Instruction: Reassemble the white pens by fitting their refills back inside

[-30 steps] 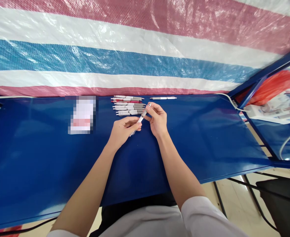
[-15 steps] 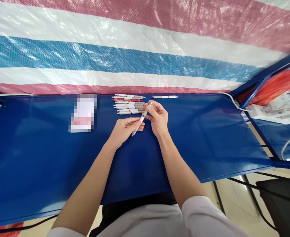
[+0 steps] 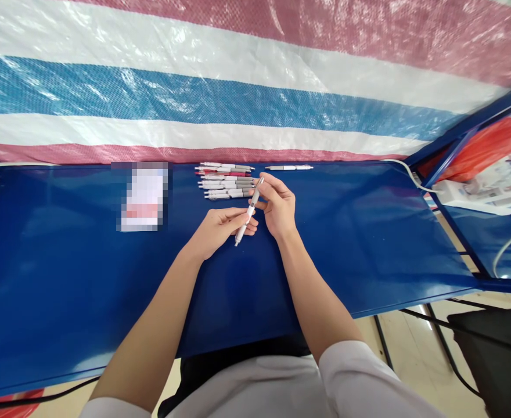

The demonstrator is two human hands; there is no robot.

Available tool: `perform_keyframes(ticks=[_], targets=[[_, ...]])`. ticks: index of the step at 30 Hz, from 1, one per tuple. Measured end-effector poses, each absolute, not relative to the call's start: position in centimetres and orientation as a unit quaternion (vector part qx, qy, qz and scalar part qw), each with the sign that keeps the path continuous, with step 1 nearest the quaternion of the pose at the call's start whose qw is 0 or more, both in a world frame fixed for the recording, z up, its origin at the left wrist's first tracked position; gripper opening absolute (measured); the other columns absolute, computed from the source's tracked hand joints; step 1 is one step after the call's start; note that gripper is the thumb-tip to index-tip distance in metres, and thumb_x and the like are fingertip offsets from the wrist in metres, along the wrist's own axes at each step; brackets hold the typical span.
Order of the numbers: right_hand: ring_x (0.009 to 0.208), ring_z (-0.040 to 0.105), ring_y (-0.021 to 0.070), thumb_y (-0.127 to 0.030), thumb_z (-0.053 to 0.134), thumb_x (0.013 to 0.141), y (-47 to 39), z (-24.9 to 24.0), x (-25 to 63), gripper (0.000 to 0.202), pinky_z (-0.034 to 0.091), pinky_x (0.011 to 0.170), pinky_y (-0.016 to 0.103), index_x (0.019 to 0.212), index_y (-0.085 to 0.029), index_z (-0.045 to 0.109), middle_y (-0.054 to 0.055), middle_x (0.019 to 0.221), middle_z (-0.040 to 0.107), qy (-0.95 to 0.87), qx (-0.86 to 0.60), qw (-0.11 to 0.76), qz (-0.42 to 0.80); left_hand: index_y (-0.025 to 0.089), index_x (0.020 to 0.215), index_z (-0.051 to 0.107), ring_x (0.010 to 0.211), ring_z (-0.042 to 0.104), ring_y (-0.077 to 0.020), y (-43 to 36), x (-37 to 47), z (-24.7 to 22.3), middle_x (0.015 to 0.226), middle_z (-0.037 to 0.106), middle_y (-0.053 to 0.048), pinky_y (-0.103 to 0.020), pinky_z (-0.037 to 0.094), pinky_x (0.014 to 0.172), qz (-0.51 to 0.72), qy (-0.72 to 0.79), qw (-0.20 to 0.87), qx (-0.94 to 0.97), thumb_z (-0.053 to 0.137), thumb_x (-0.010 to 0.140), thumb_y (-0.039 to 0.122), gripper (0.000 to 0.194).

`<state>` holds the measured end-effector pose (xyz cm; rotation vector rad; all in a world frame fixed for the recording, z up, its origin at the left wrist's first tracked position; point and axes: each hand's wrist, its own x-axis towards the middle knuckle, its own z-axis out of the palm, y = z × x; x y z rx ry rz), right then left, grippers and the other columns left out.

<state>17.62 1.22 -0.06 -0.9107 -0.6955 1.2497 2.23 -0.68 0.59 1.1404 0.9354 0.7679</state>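
Note:
Between my two hands a white pen with a grey grip [image 3: 250, 212] is held at a slant above the table, its tip pointing up and away from me. My left hand [image 3: 226, 230] pinches its white barrel between thumb and fingers. Closed around the grey end near the tip are the fingers of my right hand [image 3: 277, 203]. Just beyond them lies a row of several white and grey pens [image 3: 225, 184], with a red one [image 3: 231, 172] among them; my right fingers hide some of their ends. One more pen [image 3: 289, 168] lies apart, further right by the back edge.
A blurred-out white and red item [image 3: 144, 197] lies left on the blue table [image 3: 64, 278]. Striped plastic sheeting [image 3: 238, 98] hangs behind. To the right are a blue metal frame [image 3: 451, 157], a white cable [image 3: 407, 171] and a red plastic bag [image 3: 495, 148].
The pen in my hands has turned slightly; its lower end shows further out below my left fingers. Both hands stay on it. The view has shifted a little.

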Motion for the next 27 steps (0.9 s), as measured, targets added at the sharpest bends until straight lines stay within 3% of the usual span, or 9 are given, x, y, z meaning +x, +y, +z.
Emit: perform_keyframes(ticks=[5,13,17,21,27], targets=[[0.078,0.072,0.0145,-0.035,0.076,0.071,1.2,0.0,17.6,0.026,0.06,0.063,0.025,0.095,-0.027,0.07,-0.002,0.091,0.075,-0.31,-0.395,0.657,0.562,0.018,0.105,0.076,0.082,0.074,-0.0236,-0.5,2.2,0.3,0.094,0.077,-0.01,-0.041,0.06,0.085,0.351,0.43,0.664,0.5,0.075,0.078,0.047,0.039],[0.081,0.071,0.0135,-0.034,0.081,0.065,1.4,-0.1,17.4,0.031,0.061,0.067,0.026,0.093,-0.028,0.07,-0.005,0.087,0.072,-0.309,-0.42,0.665,0.534,0.02,0.098,0.076,0.083,0.073,-0.0222,-1.0,2.9,0.1,0.093,0.077,-0.005,-0.035,0.059,0.084,0.406,0.507,0.444,0.617,0.074,0.078,0.04,0.028],[0.076,0.069,0.012,-0.034,0.082,0.064,1.5,-0.2,17.3,0.032,0.061,0.065,0.024,0.093,-0.027,0.072,-0.004,0.088,0.072,-0.311,-0.429,0.666,0.525,0.022,0.097,0.076,0.084,0.073,-0.022,-1.3,3.4,-0.1,0.092,0.077,-0.003,-0.034,0.059,0.085,0.415,0.506,0.392,0.646,0.076,0.076,0.036,0.025],[0.074,0.07,0.0124,-0.033,0.082,0.065,1.4,-0.3,17.3,0.031,0.06,0.063,0.024,0.094,-0.026,0.072,-0.004,0.086,0.074,-0.307,-0.436,0.663,0.526,0.021,0.098,0.077,0.081,0.074,-0.022,-1.4,3.5,0.1,0.091,0.078,-0.003,-0.036,0.059,0.085,0.412,0.512,0.446,0.607,0.075,0.076,0.034,0.025],[0.077,0.074,0.0149,-0.03,0.078,0.07,1.2,0.0,17.6,0.024,0.062,0.063,0.026,0.093,-0.025,0.072,-0.002,0.09,0.077,-0.295,-0.398,0.659,0.565,0.016,0.103,0.076,0.082,0.074,-0.0246,-1.0,2.5,0.7,0.089,0.077,-0.008,-0.041,0.06,0.085,0.358,0.437,0.648,0.511,0.078,0.075,0.042,0.038]])
